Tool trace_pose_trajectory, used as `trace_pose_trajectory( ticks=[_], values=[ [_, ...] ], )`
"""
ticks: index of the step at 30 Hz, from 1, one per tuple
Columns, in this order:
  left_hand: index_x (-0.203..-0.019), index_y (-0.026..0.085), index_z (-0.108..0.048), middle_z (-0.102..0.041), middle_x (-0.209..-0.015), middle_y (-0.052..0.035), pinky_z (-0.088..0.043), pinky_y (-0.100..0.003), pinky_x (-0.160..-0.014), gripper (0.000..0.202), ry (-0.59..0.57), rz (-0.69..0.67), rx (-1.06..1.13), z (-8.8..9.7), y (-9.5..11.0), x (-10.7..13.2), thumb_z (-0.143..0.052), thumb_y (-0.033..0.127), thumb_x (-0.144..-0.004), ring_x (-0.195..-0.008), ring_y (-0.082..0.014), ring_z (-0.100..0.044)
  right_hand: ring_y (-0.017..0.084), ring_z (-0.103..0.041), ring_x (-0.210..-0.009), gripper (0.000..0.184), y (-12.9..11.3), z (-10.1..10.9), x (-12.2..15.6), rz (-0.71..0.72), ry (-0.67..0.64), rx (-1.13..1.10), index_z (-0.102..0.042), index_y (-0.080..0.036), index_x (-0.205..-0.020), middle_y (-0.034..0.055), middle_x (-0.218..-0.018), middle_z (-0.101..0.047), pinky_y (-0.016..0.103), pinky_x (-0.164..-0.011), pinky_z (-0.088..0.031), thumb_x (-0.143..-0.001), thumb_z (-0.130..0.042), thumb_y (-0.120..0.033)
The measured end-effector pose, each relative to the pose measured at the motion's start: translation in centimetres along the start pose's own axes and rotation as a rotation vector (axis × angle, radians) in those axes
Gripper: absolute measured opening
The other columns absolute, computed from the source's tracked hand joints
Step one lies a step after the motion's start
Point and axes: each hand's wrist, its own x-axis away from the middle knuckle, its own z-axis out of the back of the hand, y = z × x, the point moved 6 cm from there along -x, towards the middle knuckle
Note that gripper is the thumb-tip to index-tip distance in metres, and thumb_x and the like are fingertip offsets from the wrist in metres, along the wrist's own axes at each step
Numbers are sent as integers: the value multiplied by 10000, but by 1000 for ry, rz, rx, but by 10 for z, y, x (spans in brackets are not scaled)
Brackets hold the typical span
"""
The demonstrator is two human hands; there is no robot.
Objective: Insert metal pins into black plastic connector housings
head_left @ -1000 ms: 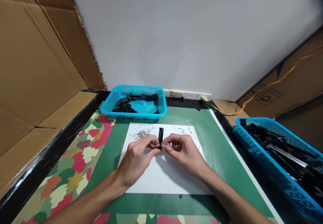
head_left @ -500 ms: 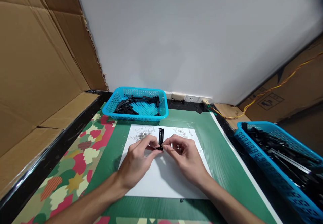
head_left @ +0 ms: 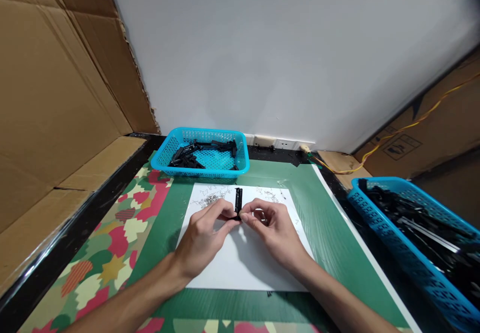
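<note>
A narrow black plastic part [head_left: 238, 201] stands out lengthwise from between my fingertips, over a white sheet [head_left: 240, 268]. My left hand [head_left: 205, 233] pinches its near end from the left between thumb and index finger. From the right, my right hand [head_left: 275, 230] has thumb and index fingertips pressed together at that same near end. Whether a tiny piece sits in the right fingertips is hidden. Small metal springs or wire bits form a pile [head_left: 213, 199] beyond my left hand. A thinner scatter of them [head_left: 267, 194] lies beyond my right hand.
A blue basket [head_left: 200, 173] with black parts stands against the wall. Another blue basket [head_left: 390, 238], full of long black parts, is at the right. Yellow and red wires [head_left: 408, 129] run from a wall socket [head_left: 284, 144]. Cardboard [head_left: 60, 73] walls the left side.
The black part has turned slightly between my fingers. Both hands hold nearly the same place and the same pinch; the whole view has shifted a little.
</note>
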Motion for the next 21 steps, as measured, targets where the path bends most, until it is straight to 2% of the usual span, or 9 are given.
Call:
trace_pose_trajectory(
  ticks=[7, 15, 21],
  values=[
    [-995, 225, -592, -668, -902, 8, -631, -245, -790, 132, -5, 2, 3, -1, -1, 2, -691, 139, -972, -808, -134, -695, 140, -488, -651, 247, 8, -4, 1, -15, -23, -47, -772, -183, -877, 32, -800, -695, 272, -582, -341, -948, -719, -412],
    [-992, 221, -598, -670, -909, 11, -630, -248, -809, 151, -1, -3, 3, -1, -1, 0, -714, 131, -958, -826, -135, -692, 131, -460, -625, 203, 0, 0, 0, 13, 13, -17, -759, -181, -845, 32, -810, -704, 278, -570, -325, -946, -701, -347],
    [-979, 218, -594, -666, -906, 10, -625, -247, -800, 153, -7, -4, 2, -1, 1, 0, -717, 129, -956, -823, -135, -687, 158, -535, -710, 176, 1, 0, 0, 47, 18, 7, -780, -192, -862, 39, -850, -710, 288, -617, -365, -958, -690, -309]
  ],
)
